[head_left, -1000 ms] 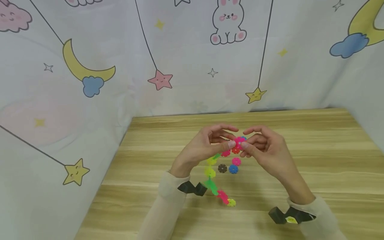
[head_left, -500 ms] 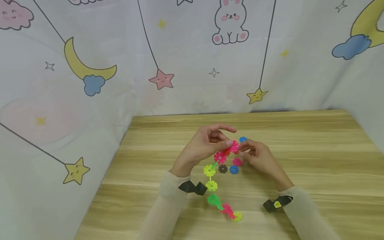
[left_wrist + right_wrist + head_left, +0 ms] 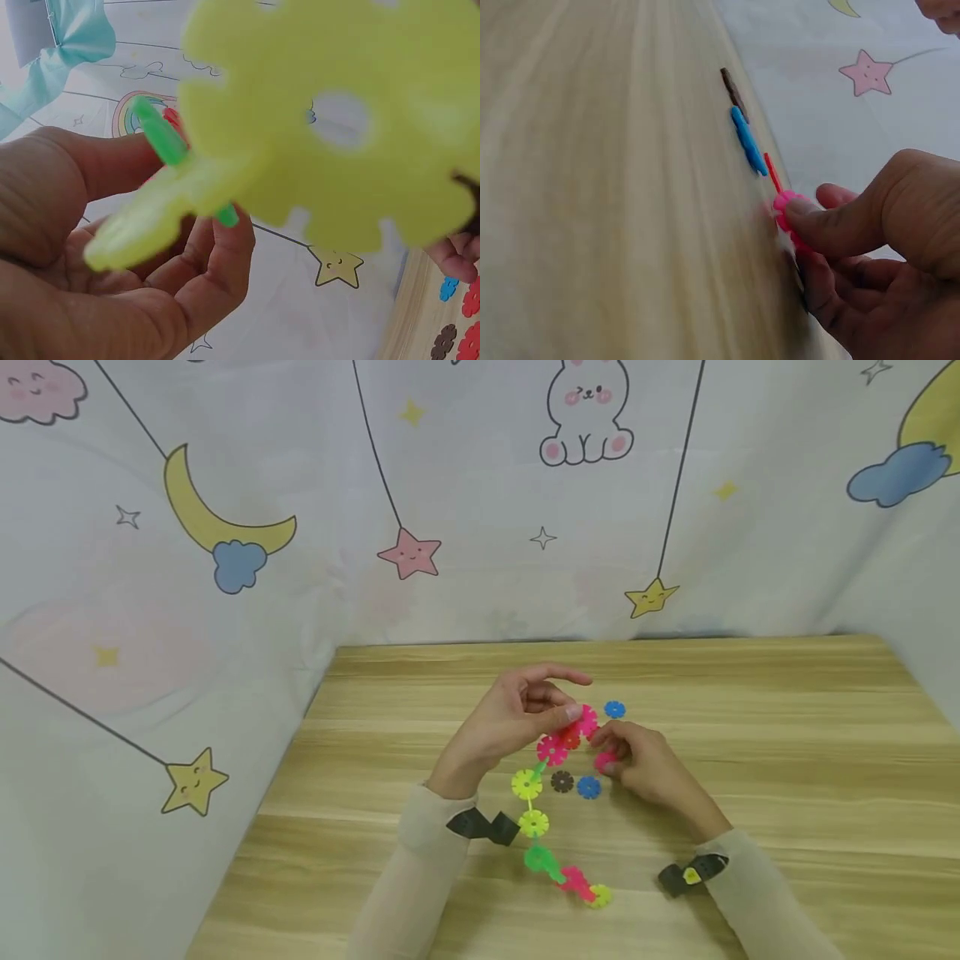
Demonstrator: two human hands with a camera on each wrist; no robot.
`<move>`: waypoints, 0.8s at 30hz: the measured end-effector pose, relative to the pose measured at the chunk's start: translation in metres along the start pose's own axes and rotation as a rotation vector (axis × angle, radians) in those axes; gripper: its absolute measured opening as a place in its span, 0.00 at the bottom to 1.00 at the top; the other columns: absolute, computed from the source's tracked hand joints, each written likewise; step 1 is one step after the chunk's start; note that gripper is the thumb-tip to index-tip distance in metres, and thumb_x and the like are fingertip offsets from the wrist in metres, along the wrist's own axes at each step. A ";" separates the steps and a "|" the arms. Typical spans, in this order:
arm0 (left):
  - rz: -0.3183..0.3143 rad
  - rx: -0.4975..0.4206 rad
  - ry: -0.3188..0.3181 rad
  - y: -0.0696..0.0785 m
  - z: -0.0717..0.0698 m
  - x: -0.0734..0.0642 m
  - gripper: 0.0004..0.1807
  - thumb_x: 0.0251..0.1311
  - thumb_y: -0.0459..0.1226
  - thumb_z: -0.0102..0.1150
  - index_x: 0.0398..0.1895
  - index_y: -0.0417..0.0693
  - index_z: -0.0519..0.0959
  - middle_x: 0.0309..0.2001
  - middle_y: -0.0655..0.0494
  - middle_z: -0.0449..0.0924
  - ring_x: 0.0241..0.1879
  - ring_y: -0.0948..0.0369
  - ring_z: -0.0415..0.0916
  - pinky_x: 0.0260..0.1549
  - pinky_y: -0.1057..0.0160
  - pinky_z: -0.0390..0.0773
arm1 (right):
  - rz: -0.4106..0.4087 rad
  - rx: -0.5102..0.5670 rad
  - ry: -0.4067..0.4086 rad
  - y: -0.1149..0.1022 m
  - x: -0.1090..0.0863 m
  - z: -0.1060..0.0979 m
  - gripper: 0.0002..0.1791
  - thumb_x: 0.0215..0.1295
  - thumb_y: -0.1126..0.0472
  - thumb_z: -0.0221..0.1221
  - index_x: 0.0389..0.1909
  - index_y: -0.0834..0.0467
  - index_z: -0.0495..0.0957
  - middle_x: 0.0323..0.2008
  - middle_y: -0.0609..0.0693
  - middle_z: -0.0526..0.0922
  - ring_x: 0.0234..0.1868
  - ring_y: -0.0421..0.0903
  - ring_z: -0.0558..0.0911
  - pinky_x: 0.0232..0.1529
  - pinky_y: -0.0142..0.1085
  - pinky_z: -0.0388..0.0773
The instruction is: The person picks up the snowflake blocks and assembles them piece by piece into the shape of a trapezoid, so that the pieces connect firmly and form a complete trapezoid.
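My left hand (image 3: 517,706) pinches the upper end of a chain of interlocked plastic snowflake discs (image 3: 533,823). The chain runs from pink and red through yellow and green to pink, with a yellow disc at its lower end. A yellow disc of it (image 3: 315,202) looms large in the left wrist view. My right hand (image 3: 641,760) is low over the table, thumb and fingers pinching a loose pink snowflake disc (image 3: 784,206). The fingers partly cover this disc in the head view.
Loose discs lie on the wood-grain table (image 3: 405,710): a brown disc (image 3: 562,782) and a blue disc (image 3: 588,787) left of the right hand, another blue disc (image 3: 615,710) farther back. A printed cloth backdrop (image 3: 480,510) rises behind the table.
My right hand has left the chain's upper end, dropped toward the table and taken the loose pink disc. The left hand keeps its hold; the chain has shifted slightly left and now hangs lower.
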State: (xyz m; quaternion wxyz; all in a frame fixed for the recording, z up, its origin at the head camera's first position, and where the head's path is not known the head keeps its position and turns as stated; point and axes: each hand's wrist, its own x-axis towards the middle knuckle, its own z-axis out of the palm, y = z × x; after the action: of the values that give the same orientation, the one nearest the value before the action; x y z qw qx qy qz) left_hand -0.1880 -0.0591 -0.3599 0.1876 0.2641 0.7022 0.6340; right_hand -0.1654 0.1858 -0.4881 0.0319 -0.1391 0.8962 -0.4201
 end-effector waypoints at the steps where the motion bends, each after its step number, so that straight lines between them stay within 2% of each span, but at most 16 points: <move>1: -0.002 -0.003 0.002 0.000 0.000 0.000 0.20 0.72 0.28 0.65 0.66 0.43 0.81 0.40 0.47 0.90 0.34 0.60 0.86 0.38 0.68 0.84 | 0.011 0.022 0.008 0.001 0.000 -0.001 0.13 0.67 0.71 0.70 0.50 0.58 0.85 0.38 0.51 0.87 0.39 0.44 0.83 0.41 0.32 0.81; 5: -0.012 -0.013 0.013 0.001 0.000 -0.002 0.21 0.72 0.27 0.63 0.67 0.43 0.81 0.43 0.47 0.89 0.37 0.57 0.87 0.40 0.67 0.87 | 0.057 0.165 0.018 -0.002 -0.002 -0.007 0.15 0.68 0.70 0.70 0.54 0.60 0.84 0.44 0.55 0.89 0.41 0.43 0.86 0.43 0.29 0.84; 8: -0.016 -0.017 0.016 0.001 -0.001 -0.003 0.21 0.72 0.27 0.61 0.67 0.43 0.81 0.43 0.48 0.88 0.38 0.55 0.86 0.39 0.66 0.86 | 0.054 0.287 0.042 -0.013 -0.004 -0.012 0.18 0.68 0.67 0.71 0.57 0.64 0.83 0.47 0.59 0.91 0.43 0.42 0.90 0.47 0.29 0.87; 10: -0.016 -0.021 0.016 0.002 -0.001 -0.003 0.21 0.72 0.28 0.60 0.67 0.43 0.80 0.44 0.47 0.88 0.38 0.53 0.86 0.39 0.66 0.86 | 0.037 0.347 0.075 -0.023 -0.005 -0.017 0.18 0.68 0.66 0.72 0.55 0.66 0.84 0.45 0.59 0.92 0.42 0.41 0.91 0.46 0.31 0.88; 14: -0.019 -0.021 0.018 0.002 -0.003 -0.003 0.21 0.72 0.28 0.59 0.66 0.45 0.81 0.49 0.43 0.88 0.39 0.48 0.88 0.38 0.65 0.87 | 0.033 0.449 0.116 -0.043 -0.009 -0.026 0.17 0.67 0.63 0.74 0.52 0.66 0.86 0.39 0.50 0.94 0.38 0.40 0.92 0.41 0.36 0.90; 19: -0.020 -0.003 0.026 0.001 -0.004 -0.002 0.22 0.71 0.29 0.57 0.66 0.46 0.81 0.55 0.42 0.86 0.35 0.57 0.87 0.37 0.64 0.87 | 0.036 0.506 0.152 -0.062 -0.016 -0.035 0.15 0.67 0.64 0.73 0.50 0.67 0.86 0.34 0.36 0.93 0.34 0.39 0.92 0.36 0.35 0.88; 24: -0.003 -0.006 0.029 0.000 -0.004 -0.002 0.21 0.72 0.30 0.58 0.66 0.46 0.81 0.57 0.42 0.85 0.34 0.61 0.86 0.36 0.64 0.86 | -0.017 0.546 0.208 -0.073 -0.021 -0.040 0.12 0.66 0.67 0.73 0.47 0.68 0.86 0.33 0.39 0.93 0.30 0.39 0.91 0.31 0.33 0.86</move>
State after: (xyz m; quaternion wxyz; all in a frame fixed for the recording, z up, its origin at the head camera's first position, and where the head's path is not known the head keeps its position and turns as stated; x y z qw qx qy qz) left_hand -0.1895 -0.0636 -0.3593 0.1793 0.2534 0.7033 0.6395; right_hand -0.1356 0.1766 -0.4079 -0.0273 -0.0893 0.7472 -0.6581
